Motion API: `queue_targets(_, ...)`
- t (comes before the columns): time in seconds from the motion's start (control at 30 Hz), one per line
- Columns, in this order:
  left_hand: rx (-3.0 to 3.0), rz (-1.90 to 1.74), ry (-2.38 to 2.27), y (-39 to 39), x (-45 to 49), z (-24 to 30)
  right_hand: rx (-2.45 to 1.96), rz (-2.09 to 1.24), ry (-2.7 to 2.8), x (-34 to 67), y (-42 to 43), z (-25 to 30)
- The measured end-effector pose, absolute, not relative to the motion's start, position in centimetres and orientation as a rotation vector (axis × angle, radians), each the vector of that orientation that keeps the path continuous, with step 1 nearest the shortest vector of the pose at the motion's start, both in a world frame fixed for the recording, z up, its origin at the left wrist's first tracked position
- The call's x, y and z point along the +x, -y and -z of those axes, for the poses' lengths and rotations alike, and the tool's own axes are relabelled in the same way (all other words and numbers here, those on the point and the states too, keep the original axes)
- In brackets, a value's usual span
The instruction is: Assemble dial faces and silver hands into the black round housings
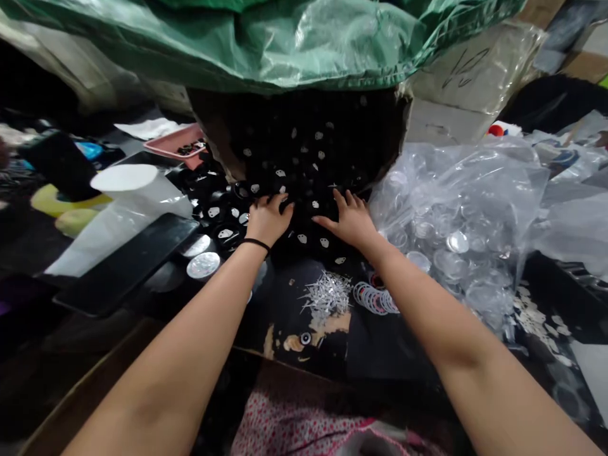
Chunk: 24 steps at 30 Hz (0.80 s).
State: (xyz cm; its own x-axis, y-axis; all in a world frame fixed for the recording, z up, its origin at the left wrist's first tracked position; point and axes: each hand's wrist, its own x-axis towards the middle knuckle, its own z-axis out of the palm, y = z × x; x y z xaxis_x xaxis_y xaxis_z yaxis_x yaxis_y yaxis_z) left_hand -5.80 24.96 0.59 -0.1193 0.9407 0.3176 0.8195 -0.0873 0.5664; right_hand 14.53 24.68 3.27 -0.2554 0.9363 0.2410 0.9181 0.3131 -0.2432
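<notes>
Both arms reach forward to the mouth of a dark box (403, 126) filled with black pieces that carry small white tags. My left hand (270, 218) lies on the black pieces at the box's front left, fingers bent and apart, a dark band round its wrist. To its right, my right hand (349, 218) rests at the edge of the same heap with fingers spread. Neither hand visibly grips anything. Between and below them lie loose white tags (302, 239). Closer to me is a pile of thin pale pins (329, 292), beside a row of clear rings (373, 297).
Green plastic sheeting (294, 44) hangs over the box. On the right stands a clear bag (456, 215) of transparent discs. At left are a black phone-like slab (128, 263), a white roll (126, 180) and a pink tray (173, 144). A small round part (305, 338) lies near the table edge.
</notes>
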Motion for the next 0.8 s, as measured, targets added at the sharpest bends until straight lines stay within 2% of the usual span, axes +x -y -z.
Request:
queue_targets(0.2, 1.852, -1.005, -2.045, -22.3, -5.2, -0.3, -1.543, -0.098, 2.333, 13.8, -25.5, -3.1)
queue_targets(0.37, 1.942, -1.061, -1.995, -18.1, -5.6, -2.9, -1.478, -0.201, 2.255, 13.6, -24.9, -4.6)
queue_targets(0.5, 1.911, -1.137, -2.116, -12.3, -11.1, -5.3, -1.421, -0.273, 2.154, 14.5, -21.7, -6.7)
queue_targets(0.6, 1.811, -1.117, -2.269, -9.7, -17.2, -5.6, -1.269, -0.444, 2.142, 14.9, -17.8, -7.9)
queue_targets(0.8, 1.728, -0.972, -2.306, -10.7, -22.6, -3.5, -1.066, -0.656, 2.189, 14.0, -13.0, -8.2)
